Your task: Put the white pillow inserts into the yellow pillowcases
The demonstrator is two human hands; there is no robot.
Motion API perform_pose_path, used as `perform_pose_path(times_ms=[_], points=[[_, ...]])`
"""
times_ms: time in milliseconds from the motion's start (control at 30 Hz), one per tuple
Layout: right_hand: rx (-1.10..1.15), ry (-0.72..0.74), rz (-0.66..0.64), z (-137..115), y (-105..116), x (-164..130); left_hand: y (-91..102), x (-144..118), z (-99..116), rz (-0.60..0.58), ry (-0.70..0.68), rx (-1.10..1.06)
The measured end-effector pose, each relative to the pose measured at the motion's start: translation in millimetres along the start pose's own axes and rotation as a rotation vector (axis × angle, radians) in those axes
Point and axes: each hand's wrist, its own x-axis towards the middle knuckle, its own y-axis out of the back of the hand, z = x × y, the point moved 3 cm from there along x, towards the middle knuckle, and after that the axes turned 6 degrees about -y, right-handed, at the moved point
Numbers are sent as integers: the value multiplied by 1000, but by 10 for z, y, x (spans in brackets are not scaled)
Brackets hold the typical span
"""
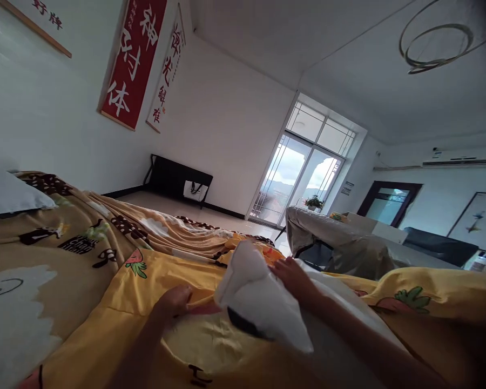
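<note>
A yellow cartoon-print duvet cover [141,313] with carrot pictures lies spread in front of me. My left hand [175,301] has its fingers curled round a fold of this cover, near what looks like its open edge. From the middle rises a bunched white quilt [263,294], its corner sticking up, with a dark patch showing low on it. My right hand [294,276] is on the far right side of the white quilt, fingers bent over it. Its fingertips are partly hidden, but it appears to grip the quilt. More white fabric runs under my right forearm.
Under the cover lies a tan patterned blanket [89,237], with a white pillow [14,192] at the left. Beyond stand a black folded frame [178,178] with a white bag [195,190], and a plastic-covered table [336,243] with a potted plant [314,202]. Glass doors [295,167] are behind.
</note>
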Motion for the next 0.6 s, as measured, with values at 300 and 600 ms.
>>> perform_pose_path(times_ms=[300,600], points=[[226,244,-126,-506,19,221,42,236,-258,212,1,-43],[-7,557,-347,-1116,-253,709,64,257,-191,350,91,-166]])
